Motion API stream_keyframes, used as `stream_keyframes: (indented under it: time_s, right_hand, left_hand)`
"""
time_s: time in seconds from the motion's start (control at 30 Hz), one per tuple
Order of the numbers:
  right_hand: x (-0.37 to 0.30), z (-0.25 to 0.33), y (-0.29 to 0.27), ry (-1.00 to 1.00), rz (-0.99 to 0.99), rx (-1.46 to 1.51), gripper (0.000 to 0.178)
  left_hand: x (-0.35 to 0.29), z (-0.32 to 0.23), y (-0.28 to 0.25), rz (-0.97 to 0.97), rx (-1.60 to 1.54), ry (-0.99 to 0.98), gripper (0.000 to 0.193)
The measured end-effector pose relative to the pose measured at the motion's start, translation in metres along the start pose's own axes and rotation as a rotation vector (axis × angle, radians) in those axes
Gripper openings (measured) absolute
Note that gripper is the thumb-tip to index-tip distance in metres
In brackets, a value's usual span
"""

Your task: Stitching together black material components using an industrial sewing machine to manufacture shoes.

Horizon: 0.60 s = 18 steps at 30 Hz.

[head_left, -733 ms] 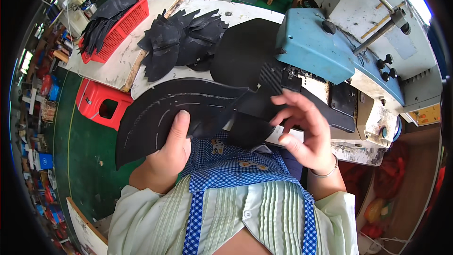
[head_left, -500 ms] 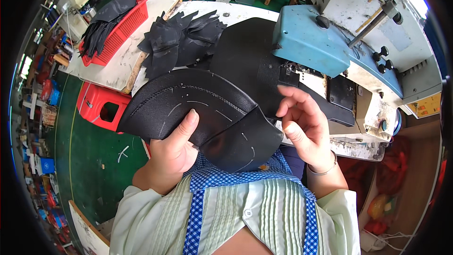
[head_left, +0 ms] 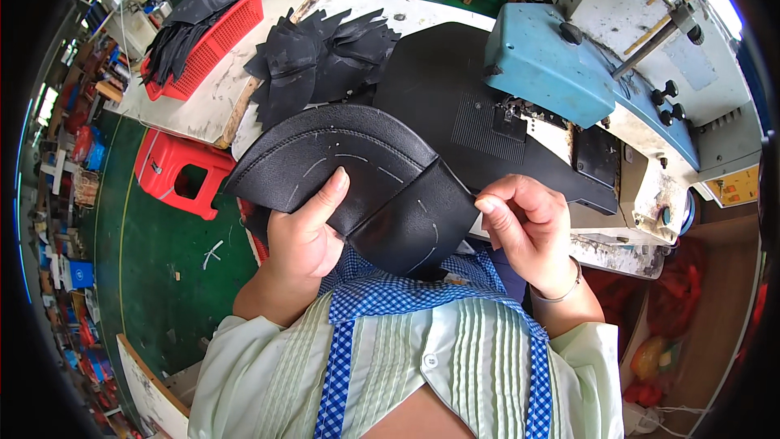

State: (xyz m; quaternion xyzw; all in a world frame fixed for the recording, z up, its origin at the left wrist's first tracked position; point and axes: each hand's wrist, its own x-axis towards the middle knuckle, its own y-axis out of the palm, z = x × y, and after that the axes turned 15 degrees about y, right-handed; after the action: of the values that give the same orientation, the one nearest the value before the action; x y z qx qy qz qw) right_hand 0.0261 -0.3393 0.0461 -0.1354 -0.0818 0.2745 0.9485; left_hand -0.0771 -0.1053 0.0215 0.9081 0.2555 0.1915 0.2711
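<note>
Black leather piece (head_left: pixel 357 179) held chest-high before the sewing machine (head_left: pixel 585 73), gripped underneath by the left hand (head_left: pixel 305 232), its right edge pinched by the right hand (head_left: pixel 528 228), hands apart.

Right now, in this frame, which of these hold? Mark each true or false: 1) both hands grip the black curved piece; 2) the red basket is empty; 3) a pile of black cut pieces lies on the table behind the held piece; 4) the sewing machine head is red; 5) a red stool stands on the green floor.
1) True: the left hand and the right hand both hold the black curved piece.
2) False: the red basket holds black pieces.
3) True: the pile of black cut pieces lies on the table.
4) False: the sewing machine head is light blue.
5) True: the red stool stands on the green floor.
</note>
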Motion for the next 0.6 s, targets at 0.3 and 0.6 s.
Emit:
stream_keyframes:
  time_s: [0.3, 0.6]
  right_hand:
    - [-0.002, -0.021, -0.011, 0.156, -0.175, 0.409, 0.014]
    - [-0.007, -0.026, -0.019, -0.101, 0.367, -0.461, 0.016]
  left_hand:
    - [0.025, -0.008, -0.022, -0.342, -0.011, 0.206, 0.035]
    - [0.068, 0.018, -0.082, 0.131, 1.608, 1.081, 0.042]
